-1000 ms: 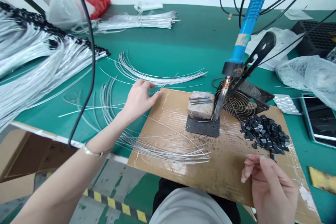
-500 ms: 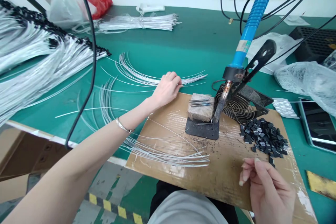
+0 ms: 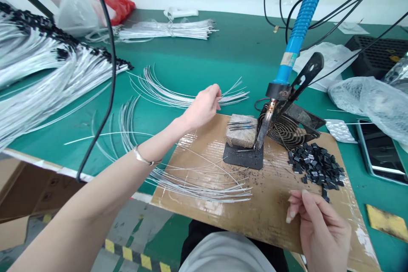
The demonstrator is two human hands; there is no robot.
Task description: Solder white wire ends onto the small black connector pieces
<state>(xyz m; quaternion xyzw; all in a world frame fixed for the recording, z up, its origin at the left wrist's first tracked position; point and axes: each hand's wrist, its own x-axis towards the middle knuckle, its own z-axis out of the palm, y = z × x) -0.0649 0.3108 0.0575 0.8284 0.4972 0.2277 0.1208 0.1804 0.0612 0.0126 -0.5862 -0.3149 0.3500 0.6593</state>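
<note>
My left hand (image 3: pixel 204 105) reaches across to the far bunch of thin white wires (image 3: pixel 168 92), its fingers pinched at the wires near their right ends. The fingertips are partly hidden, so how many wires they grip does not show. My right hand (image 3: pixel 323 227) hovers over the lower right of the cardboard sheet (image 3: pixel 270 216), thumb and fingers curled together. Whatever is between them, if anything, is too small to see. Just beyond it lies a pile of small black pieces (image 3: pixel 317 165). A nearer bunch of white wires (image 3: pixel 204 187) spreads across the cardboard's left side.
A blue-handled soldering iron (image 3: pixel 295 38) stands in a holder, its tip down by a pale block (image 3: pixel 242 131) with thin metal strips on it. Behind sits a round fan grille (image 3: pixel 287 129). A phone (image 3: pixel 382 151) and yellow sponge (image 3: pixel 386 220) lie right. A black cable (image 3: pixel 111 72) hangs left.
My left hand has shifted slightly right along the far bunch, and a few wire ends there now tilt upward. My right hand keeps nearly the same pose. The view has turned slightly.
</note>
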